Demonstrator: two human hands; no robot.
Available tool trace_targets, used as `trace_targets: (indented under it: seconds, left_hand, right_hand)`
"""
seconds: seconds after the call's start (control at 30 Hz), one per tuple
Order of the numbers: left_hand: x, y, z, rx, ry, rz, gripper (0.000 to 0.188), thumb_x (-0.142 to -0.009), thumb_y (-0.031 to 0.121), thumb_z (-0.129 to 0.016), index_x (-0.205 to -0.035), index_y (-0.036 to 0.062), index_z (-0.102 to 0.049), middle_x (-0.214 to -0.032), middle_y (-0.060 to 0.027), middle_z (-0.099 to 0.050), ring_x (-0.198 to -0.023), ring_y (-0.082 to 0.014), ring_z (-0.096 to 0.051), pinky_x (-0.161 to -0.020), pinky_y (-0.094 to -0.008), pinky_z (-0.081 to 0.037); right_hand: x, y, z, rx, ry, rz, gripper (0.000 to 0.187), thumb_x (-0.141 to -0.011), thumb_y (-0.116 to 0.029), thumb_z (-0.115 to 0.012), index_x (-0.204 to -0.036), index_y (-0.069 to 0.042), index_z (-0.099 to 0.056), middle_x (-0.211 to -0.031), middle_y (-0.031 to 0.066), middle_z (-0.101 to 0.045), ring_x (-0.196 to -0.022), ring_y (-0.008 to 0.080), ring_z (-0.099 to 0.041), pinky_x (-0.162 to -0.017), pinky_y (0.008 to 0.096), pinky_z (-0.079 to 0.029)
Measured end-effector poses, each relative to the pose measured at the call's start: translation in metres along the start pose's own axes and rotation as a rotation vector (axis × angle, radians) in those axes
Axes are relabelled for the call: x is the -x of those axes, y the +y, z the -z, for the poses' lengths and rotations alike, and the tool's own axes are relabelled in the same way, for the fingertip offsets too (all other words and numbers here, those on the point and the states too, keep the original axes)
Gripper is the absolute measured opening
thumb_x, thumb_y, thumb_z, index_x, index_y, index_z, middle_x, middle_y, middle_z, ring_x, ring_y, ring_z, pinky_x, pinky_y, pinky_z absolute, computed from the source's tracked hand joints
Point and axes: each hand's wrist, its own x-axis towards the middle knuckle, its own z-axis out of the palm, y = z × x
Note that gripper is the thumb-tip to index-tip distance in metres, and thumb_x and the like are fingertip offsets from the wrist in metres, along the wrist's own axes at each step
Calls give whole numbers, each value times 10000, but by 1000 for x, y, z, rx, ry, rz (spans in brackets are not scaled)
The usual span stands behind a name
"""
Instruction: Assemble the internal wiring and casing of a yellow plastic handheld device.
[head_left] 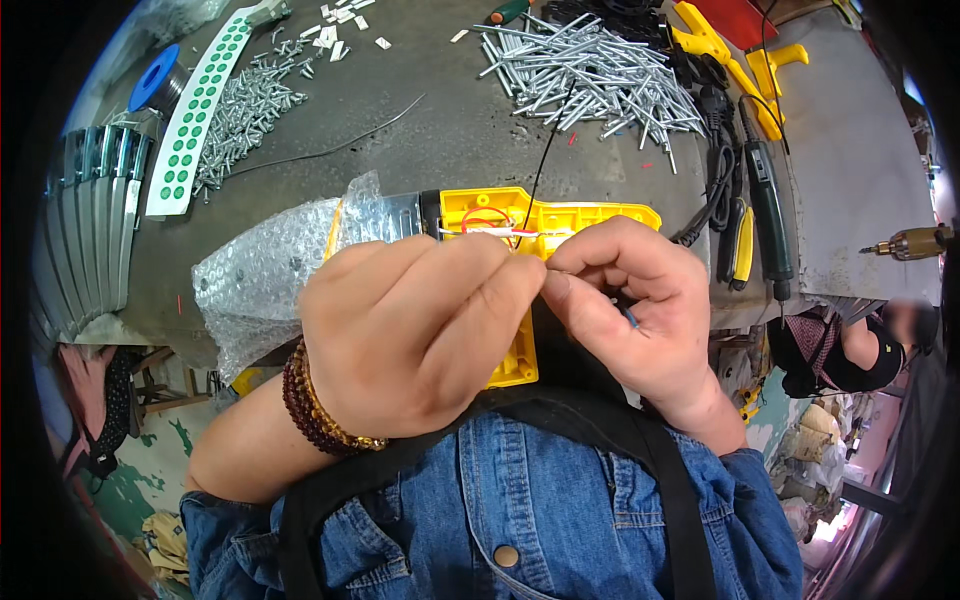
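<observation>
In front of me lies an open yellow plastic tool housing (600,215), with a black collar and a flat metal part (390,218) at its left end. Bubble wrap (255,270) covers much of that metal part. Red and white wires (490,232) show inside the housing. My left hand (415,330) is closed above it, its fingertips meeting those of my right hand (635,310). The right thumb and index finger are pinched together; a bit of blue (630,316) shows by its palm. Whatever the fingertips hold is hidden. A thin black wire (540,170) rises beside them.
Metal rods (600,80) and screws (245,110) lie in piles at the back. A green-dotted strip (200,110), a blue spool (155,78) and stacked metal pieces (95,220) stand left. A black corded tool (767,220) and yellow-handled cutters (742,245) lie right; another person (850,345) is beyond.
</observation>
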Motion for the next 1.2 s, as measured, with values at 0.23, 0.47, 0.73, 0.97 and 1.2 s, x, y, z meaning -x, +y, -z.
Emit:
trace_targets:
  seconds: [0.23,0.47,0.73,0.97,1.2]
  left_hand:
    - [-6,13,6,155,-135,270,162,-786,-26,-698,-940,8,-659,-841,-137,-651,-712,-293,-657,-640,-347,-525]
    - [-10,14,7,335,-224,382,124,-817,-41,-643,-935,-5,-633,-846,-159,-638,-750,-334,-650,-686,-361,-526]
    - [-10,17,7,339,-257,365,129,-818,-34,-633,-940,2,-615,-837,-163,-635,-752,-345,-639,-691,-382,-522]
    - [-5,17,1,348,-121,335,170,-797,-61,-666,-944,-4,-603,-847,-141,-649,-757,-333,-639,-708,-386,-523]
    - [-10,14,8,406,-165,331,237,-760,-39,-733,-959,1,-612,-836,-135,-658,-770,-325,-653,-703,-390,-531]
  right_hand:
    - [4,-7,13,609,-104,264,104,-802,-5,-684,-889,-53,-653,-793,127,-654,-718,328,-650,-642,391,-519]
    - [0,-17,17,548,-86,400,133,-758,-5,-721,-867,-42,-655,-769,114,-635,-719,316,-641,-637,373,-509]
    - [0,-13,13,564,-31,219,107,-768,-40,-719,-866,-40,-675,-768,89,-648,-710,282,-640,-644,364,-514]
    - [4,-12,18,394,-196,331,173,-737,42,-741,-877,-46,-688,-879,87,-623,-702,258,-623,-646,331,-515]
    - [-3,-8,20,494,-87,375,151,-709,21,-748,-825,-49,-682,-790,67,-631,-703,242,-625,-612,341,-503]
